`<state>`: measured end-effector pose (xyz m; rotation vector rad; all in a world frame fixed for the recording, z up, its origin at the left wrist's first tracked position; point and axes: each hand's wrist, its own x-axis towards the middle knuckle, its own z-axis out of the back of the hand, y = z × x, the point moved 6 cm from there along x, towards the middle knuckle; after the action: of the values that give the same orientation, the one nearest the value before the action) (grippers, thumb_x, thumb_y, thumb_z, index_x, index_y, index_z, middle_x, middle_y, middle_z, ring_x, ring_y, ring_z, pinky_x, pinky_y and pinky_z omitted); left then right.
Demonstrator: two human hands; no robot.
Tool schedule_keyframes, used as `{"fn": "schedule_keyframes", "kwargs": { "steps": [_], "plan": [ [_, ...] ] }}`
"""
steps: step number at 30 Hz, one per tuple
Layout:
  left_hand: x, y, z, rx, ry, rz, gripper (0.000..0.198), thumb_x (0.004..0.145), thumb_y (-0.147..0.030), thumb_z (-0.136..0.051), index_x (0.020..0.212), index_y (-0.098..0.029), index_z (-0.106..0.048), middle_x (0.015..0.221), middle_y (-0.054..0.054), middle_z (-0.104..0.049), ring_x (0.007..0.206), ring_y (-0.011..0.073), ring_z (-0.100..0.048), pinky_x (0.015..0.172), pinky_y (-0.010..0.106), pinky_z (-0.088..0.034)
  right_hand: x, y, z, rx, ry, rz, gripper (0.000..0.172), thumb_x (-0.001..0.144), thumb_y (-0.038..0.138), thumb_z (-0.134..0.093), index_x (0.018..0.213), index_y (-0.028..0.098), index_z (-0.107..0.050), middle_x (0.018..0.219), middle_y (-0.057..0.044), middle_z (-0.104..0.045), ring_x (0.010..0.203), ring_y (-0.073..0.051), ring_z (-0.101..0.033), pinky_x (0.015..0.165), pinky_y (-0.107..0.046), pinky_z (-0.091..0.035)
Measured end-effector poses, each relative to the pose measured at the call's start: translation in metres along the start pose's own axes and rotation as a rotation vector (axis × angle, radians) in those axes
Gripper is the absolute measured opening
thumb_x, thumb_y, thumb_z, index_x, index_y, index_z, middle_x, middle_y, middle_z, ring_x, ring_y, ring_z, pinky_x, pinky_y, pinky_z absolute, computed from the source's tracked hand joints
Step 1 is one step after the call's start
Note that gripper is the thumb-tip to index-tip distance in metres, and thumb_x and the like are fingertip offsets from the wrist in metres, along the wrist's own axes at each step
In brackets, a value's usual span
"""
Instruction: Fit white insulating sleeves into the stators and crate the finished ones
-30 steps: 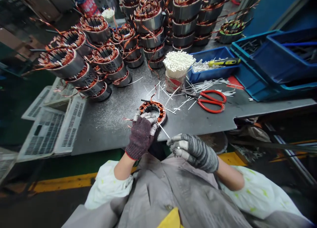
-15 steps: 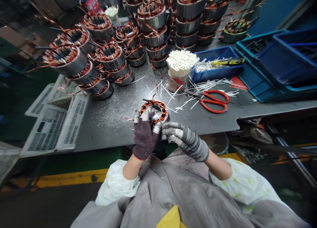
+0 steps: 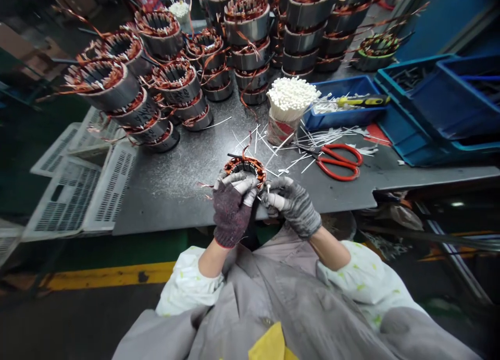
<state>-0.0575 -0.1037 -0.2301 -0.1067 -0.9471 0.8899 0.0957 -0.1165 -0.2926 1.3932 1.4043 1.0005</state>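
Observation:
A small stator (image 3: 246, 168) with copper windings rests near the front edge of the grey metal table (image 3: 175, 193). My left hand (image 3: 231, 206), in a dark knit glove, is closed over the stator's near side. Wearing a grey striped glove, my right hand (image 3: 291, 201) sits right beside the stator, its fingertips pinched on a thin white tie (image 3: 269, 189) at the stator's right edge.
Stacks of wound stators (image 3: 172, 84) fill the back of the table. A cup of white ties (image 3: 288, 106), red scissors (image 3: 338, 161), loose white strips and blue bins (image 3: 429, 99) lie to the right. White vented panels (image 3: 78, 188) sit to the left.
My right hand has moved up from the table edge to the stator's right side. My left hand stayed on the stator and shifted slightly.

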Motion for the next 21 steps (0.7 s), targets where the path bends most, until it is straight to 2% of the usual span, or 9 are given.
{"fn": "schedule_keyframes", "kwargs": {
  "steps": [2,4,9,12,17,21],
  "plan": [
    [0.001,-0.002,0.003,0.026,-0.022,-0.024,0.015,0.096,-0.019,-0.061,0.11,-0.022,-0.066,0.11,0.005,-0.075,0.116,0.0205,-0.066,0.111,0.046,-0.049,0.001,-0.003,0.0,0.049,-0.04,-0.11,0.039,0.07,0.053,-0.086,0.084,0.023,-0.064,0.056,0.005,-0.061,0.046,-0.012,-0.053,0.044,-0.025,-0.045],
    [0.0,-0.003,0.003,0.045,-0.022,-0.033,0.017,0.095,-0.018,-0.061,0.112,-0.021,-0.065,0.111,0.006,-0.074,0.117,0.0211,-0.066,0.111,0.047,-0.049,0.0,0.0,-0.001,0.001,-0.059,-0.128,0.038,0.07,0.054,-0.084,0.083,0.022,-0.066,0.058,0.004,-0.063,0.049,-0.012,-0.054,0.048,-0.026,-0.047],
    [-0.003,-0.004,0.001,0.04,0.005,-0.114,0.022,0.094,-0.016,-0.059,0.115,-0.021,-0.062,0.11,0.006,-0.074,0.116,0.0219,-0.066,0.115,0.051,-0.044,0.005,0.014,-0.002,-0.244,-0.036,0.013,0.03,0.075,0.05,-0.079,0.085,0.022,-0.074,0.077,-0.001,-0.074,0.069,-0.017,-0.066,0.065,-0.031,-0.055],
    [-0.005,-0.003,0.001,0.034,0.024,-0.137,0.022,0.094,-0.017,-0.058,0.115,-0.022,-0.061,0.11,0.006,-0.074,0.119,0.022,-0.066,0.116,0.051,-0.043,0.011,0.014,-0.003,-0.369,0.0,0.078,0.028,0.078,0.049,-0.075,0.084,0.021,-0.074,0.082,-0.004,-0.076,0.076,-0.02,-0.07,0.072,-0.034,-0.058],
    [-0.005,0.001,0.001,0.042,0.071,-0.081,0.016,0.097,-0.022,-0.057,0.112,-0.024,-0.063,0.106,0.004,-0.075,0.117,0.0213,-0.067,0.116,0.051,-0.043,0.009,0.011,0.005,-0.371,-0.064,0.088,0.026,0.081,0.047,-0.073,0.084,0.022,-0.073,0.079,-0.003,-0.075,0.073,-0.02,-0.069,0.07,-0.034,-0.058],
    [-0.005,0.001,0.0,0.023,0.081,-0.082,0.018,0.096,-0.021,-0.056,0.113,-0.024,-0.063,0.107,0.004,-0.075,0.119,0.0213,-0.066,0.117,0.051,-0.041,0.008,0.011,0.003,-0.422,-0.049,0.126,0.02,0.081,0.041,-0.072,0.085,0.022,-0.074,0.079,-0.003,-0.076,0.072,-0.019,-0.069,0.067,-0.032,-0.057]
  ]
}}
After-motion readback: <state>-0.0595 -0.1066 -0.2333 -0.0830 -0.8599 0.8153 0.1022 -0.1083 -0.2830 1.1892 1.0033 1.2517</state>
